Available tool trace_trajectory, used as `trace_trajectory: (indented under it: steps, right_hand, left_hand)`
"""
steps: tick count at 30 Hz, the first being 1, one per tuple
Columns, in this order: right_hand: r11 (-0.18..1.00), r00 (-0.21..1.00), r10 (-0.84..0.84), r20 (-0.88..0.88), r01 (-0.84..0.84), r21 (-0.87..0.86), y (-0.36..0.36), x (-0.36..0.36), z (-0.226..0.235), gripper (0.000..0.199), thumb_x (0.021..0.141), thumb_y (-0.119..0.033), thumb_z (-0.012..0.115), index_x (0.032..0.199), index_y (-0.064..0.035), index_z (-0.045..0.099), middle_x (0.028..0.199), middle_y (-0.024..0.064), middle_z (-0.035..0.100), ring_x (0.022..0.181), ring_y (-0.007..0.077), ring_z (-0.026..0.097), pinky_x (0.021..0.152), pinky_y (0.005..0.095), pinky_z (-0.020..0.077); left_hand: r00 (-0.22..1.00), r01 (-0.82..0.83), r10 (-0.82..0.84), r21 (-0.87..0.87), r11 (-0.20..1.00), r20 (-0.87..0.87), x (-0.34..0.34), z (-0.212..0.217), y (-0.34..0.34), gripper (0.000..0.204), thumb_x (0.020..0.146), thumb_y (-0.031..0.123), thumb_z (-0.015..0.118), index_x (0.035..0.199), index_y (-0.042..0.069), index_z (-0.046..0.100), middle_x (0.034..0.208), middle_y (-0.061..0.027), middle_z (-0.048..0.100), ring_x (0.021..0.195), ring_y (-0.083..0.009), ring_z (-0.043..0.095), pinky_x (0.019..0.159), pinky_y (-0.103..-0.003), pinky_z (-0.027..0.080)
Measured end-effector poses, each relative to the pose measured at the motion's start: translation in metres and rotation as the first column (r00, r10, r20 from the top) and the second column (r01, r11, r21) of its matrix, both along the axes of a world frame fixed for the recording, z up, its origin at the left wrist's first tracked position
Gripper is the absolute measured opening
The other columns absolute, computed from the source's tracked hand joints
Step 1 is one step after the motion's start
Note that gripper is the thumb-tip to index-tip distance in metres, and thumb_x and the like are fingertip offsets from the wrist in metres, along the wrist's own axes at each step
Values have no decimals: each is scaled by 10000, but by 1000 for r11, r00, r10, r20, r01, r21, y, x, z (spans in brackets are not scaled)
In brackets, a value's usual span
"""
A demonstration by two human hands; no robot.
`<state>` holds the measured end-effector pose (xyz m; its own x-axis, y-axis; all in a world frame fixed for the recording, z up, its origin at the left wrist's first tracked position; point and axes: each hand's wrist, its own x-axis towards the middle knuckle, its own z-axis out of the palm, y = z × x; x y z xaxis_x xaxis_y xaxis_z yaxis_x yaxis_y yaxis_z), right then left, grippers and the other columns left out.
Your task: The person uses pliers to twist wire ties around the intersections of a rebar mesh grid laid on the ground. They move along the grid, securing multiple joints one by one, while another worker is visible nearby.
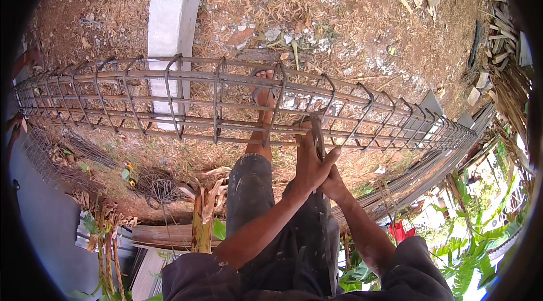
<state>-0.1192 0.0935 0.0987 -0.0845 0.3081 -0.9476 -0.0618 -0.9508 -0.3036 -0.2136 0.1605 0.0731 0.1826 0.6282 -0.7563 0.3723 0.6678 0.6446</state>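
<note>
A long rebar cage (198, 77), made of lengthwise bars with square stirrups, stretches across the view in front of me. My left hand (310, 170) is closed around a dark metal tool (318, 134) whose head reaches the cage's near bars. Just beside it, my right hand (335, 186) is closed too, close against the left one and partly hidden by it. The tool's exact kind is unclear, and whether its head touches a bar cannot be made out. A long dark shaft (327, 244) runs down from the hands over my trousers.
A white concrete block (175, 12) lies beneath the cage's left half. My sandalled foot (263, 89) stands under the bars. Another person's arm (27, 60) shows at the left edge. Tangled wire (161, 188) lies near left; stacked lumber (396, 179) and plants border the right.
</note>
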Motion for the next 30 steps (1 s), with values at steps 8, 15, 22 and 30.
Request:
trace_trajectory:
  steps: [8,15,22,30]
  right_hand:
    - [897,392,75,917,-429,110,5,7,-93,655,807,-236,690,1350,-47,376,1100,198,493,979,376,499,834,485,410]
    - [818,311,317,896,-568,-92,10,18,-106,732,828,-243,650,1410,-6,274,1254,238,367,1147,407,380,969,501,309]
    - [828,656,-134,743,-338,448,201,-13,-66,406,922,-198,552,1254,30,505,1144,219,548,1075,302,537,915,416,425]
    - [473,737,131,663,-634,611,552,-167,-212,325,836,-268,553,1011,-27,683,871,172,687,773,292,651,746,351,492]
  left_hand:
    - [917,333,-219,336,881,-335,-77,-33,61,405,853,249,644,1195,50,558,1229,-192,448,1175,-379,405,996,-496,314]
    - [796,335,101,574,748,-597,-178,-69,179,295,798,123,669,1068,20,609,1155,-169,494,1093,-357,444,947,-494,353]
    - [740,454,55,559,694,-670,-244,-122,263,273,849,193,627,1039,-4,612,1115,-177,529,1035,-355,497,905,-464,403]
    - [868,151,184,598,787,-461,-242,-129,261,142,823,166,665,819,27,638,766,-110,594,603,-313,600,525,-397,492]
